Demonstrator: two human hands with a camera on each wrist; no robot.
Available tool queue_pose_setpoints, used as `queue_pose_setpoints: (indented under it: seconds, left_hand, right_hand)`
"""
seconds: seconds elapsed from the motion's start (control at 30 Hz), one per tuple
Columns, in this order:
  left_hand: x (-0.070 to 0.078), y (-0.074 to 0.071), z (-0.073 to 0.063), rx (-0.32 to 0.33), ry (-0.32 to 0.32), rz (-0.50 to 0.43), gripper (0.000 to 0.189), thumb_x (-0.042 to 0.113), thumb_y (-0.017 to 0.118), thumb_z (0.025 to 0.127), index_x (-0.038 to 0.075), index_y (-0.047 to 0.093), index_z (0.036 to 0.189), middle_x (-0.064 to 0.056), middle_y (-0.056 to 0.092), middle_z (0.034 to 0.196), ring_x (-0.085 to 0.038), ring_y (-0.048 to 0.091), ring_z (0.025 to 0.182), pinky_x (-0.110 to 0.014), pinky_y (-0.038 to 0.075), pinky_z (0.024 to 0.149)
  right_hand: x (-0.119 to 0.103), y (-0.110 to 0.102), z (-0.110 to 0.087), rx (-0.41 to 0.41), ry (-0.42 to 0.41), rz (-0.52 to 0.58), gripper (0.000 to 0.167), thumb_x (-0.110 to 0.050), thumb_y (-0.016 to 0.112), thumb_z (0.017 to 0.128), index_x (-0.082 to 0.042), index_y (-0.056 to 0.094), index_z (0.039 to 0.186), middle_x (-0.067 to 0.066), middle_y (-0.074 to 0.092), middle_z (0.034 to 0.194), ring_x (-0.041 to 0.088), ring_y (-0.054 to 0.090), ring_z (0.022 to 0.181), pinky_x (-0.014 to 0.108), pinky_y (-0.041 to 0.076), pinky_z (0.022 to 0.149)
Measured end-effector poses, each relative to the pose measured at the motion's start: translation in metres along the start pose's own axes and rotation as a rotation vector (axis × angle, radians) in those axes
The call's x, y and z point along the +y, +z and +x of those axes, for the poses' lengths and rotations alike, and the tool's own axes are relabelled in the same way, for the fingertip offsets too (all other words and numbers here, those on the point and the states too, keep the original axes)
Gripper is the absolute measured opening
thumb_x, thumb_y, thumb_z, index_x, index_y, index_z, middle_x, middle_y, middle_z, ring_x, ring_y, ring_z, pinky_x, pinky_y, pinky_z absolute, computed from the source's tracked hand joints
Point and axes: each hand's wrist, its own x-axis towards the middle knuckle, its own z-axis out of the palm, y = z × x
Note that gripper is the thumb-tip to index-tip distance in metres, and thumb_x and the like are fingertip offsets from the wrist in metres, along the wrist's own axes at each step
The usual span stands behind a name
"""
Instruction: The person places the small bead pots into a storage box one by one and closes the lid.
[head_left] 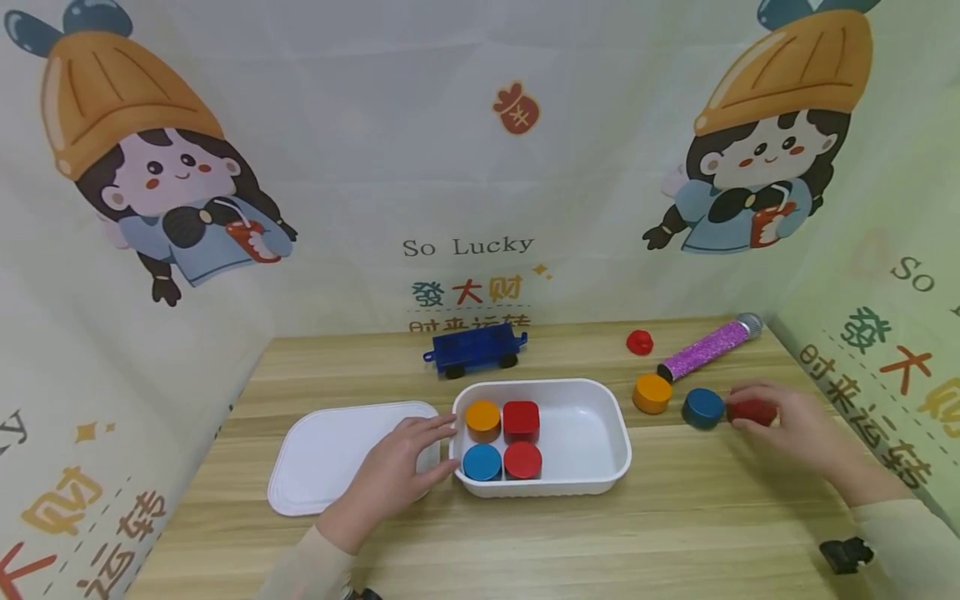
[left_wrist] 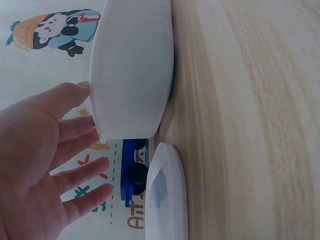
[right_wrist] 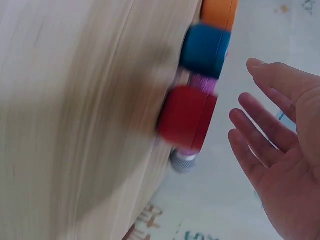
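Note:
A white rectangular container (head_left: 585,433) holds an orange round block (head_left: 483,421), a blue round block (head_left: 482,462), a red rounded-square block (head_left: 521,422) and a red round block (head_left: 522,461) in its left half. My left hand (head_left: 405,462) touches the container's left rim with extended fingertips, the other fingers spread loosely in the left wrist view. On the right, my right hand (head_left: 787,421) hovers over another red block (right_wrist: 187,118), thumb and fingers apart around it. Beside that block stand a dark blue round block (head_left: 703,408) and an orange round block (head_left: 652,393).
A white lid (head_left: 330,458) lies left of the container, partly under my left forearm and hand. Behind it stands a blue toy wagon (head_left: 476,348). At the back right are a small red piece (head_left: 640,342) and a purple glitter microphone (head_left: 708,346). Printed cloth walls enclose the table.

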Motion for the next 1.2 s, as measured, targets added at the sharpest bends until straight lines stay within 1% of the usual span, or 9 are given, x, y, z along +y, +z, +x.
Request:
queue_pose_setpoints:
  seconds: [0.1, 0.2, 0.4, 0.5, 0.67, 0.8, 0.9, 1.1, 1.2]
  left_hand:
    - [0.000, 0.000, 0.000, 0.006, -0.001, -0.002, 0.047, 0.035, 0.079, 0.092, 0.015, 0.071, 0.133, 0.002, 0.063, 0.147, -0.025, 0.059, 0.132, -0.048, 0.050, 0.112]
    - [-0.001, 0.001, -0.001, 0.010, 0.006, -0.002, 0.047, 0.036, 0.079, 0.092, 0.015, 0.071, 0.133, 0.002, 0.063, 0.147, -0.024, 0.059, 0.132, -0.048, 0.050, 0.112]
    - [-0.003, 0.001, -0.003, 0.010, 0.004, -0.003, 0.046, 0.036, 0.078, 0.092, 0.015, 0.071, 0.133, 0.001, 0.062, 0.147, -0.024, 0.058, 0.132, -0.048, 0.050, 0.112]
    - [-0.003, 0.001, -0.003, 0.005, 0.004, -0.009, 0.046, 0.036, 0.078, 0.093, 0.015, 0.071, 0.133, 0.001, 0.062, 0.147, -0.025, 0.058, 0.132, -0.049, 0.050, 0.112]
    - [-0.002, 0.001, -0.001, -0.002, 0.006, -0.007, 0.046, 0.036, 0.077, 0.093, 0.015, 0.071, 0.133, 0.000, 0.062, 0.148, -0.025, 0.058, 0.133, -0.049, 0.050, 0.112]
    - [-0.002, 0.001, -0.001, 0.007, 0.003, -0.001, 0.046, 0.036, 0.078, 0.093, 0.016, 0.071, 0.133, 0.002, 0.062, 0.147, -0.024, 0.058, 0.132, -0.049, 0.050, 0.112]
    - [-0.003, 0.001, -0.001, 0.010, -0.004, -0.002, 0.046, 0.036, 0.078, 0.093, 0.016, 0.071, 0.134, 0.003, 0.062, 0.148, -0.024, 0.058, 0.132, -0.049, 0.051, 0.111]
    - [-0.003, 0.001, -0.001, 0.005, -0.002, -0.001, 0.046, 0.037, 0.078, 0.093, 0.016, 0.071, 0.133, 0.003, 0.062, 0.147, -0.024, 0.058, 0.132, -0.048, 0.051, 0.111]
    - [-0.003, 0.002, 0.000, 0.008, 0.005, -0.001, 0.046, 0.036, 0.078, 0.092, 0.015, 0.071, 0.133, 0.002, 0.063, 0.147, -0.024, 0.058, 0.132, -0.048, 0.051, 0.111]
  right_hand:
    - [0.012, -0.004, -0.001, -0.009, 0.017, -0.030, 0.027, -0.004, 0.089, 0.077, -0.005, 0.078, 0.101, 0.023, 0.074, 0.113, 0.046, 0.069, 0.102, 0.044, 0.059, 0.080]
    - [0.022, -0.007, -0.001, -0.046, 0.050, -0.050, 0.029, -0.007, 0.089, 0.077, -0.002, 0.077, 0.103, 0.028, 0.071, 0.118, 0.052, 0.065, 0.106, 0.061, 0.057, 0.082]
    - [0.036, -0.008, 0.000, -0.158, 0.101, -0.014, 0.040, -0.014, 0.089, 0.079, 0.003, 0.074, 0.111, 0.034, 0.062, 0.131, 0.058, 0.057, 0.117, 0.067, 0.053, 0.089]
    - [0.039, -0.007, -0.001, -0.184, 0.102, 0.009, 0.042, -0.014, 0.089, 0.080, 0.003, 0.072, 0.115, 0.035, 0.060, 0.135, 0.058, 0.056, 0.118, 0.067, 0.054, 0.089]
    - [0.041, -0.007, -0.003, -0.159, 0.078, 0.004, 0.036, -0.010, 0.086, 0.081, 0.000, 0.074, 0.113, 0.033, 0.064, 0.130, 0.056, 0.061, 0.114, 0.064, 0.057, 0.084]
    - [0.041, -0.009, -0.003, -0.135, 0.075, -0.026, 0.032, -0.009, 0.086, 0.080, -0.001, 0.076, 0.110, 0.029, 0.070, 0.122, 0.050, 0.066, 0.107, 0.051, 0.060, 0.078]
    - [0.041, -0.010, -0.001, -0.137, 0.105, -0.018, 0.030, -0.009, 0.085, 0.081, 0.000, 0.076, 0.108, 0.028, 0.072, 0.115, 0.046, 0.068, 0.101, 0.044, 0.060, 0.076]
    - [0.039, -0.013, -0.002, -0.169, 0.203, 0.027, 0.028, -0.013, 0.085, 0.084, 0.003, 0.075, 0.105, 0.028, 0.074, 0.105, 0.043, 0.070, 0.093, 0.046, 0.062, 0.073]
    - [0.040, -0.015, -0.004, -0.171, 0.217, 0.018, 0.029, -0.015, 0.086, 0.083, 0.002, 0.076, 0.103, 0.026, 0.074, 0.102, 0.040, 0.071, 0.089, 0.039, 0.061, 0.071]
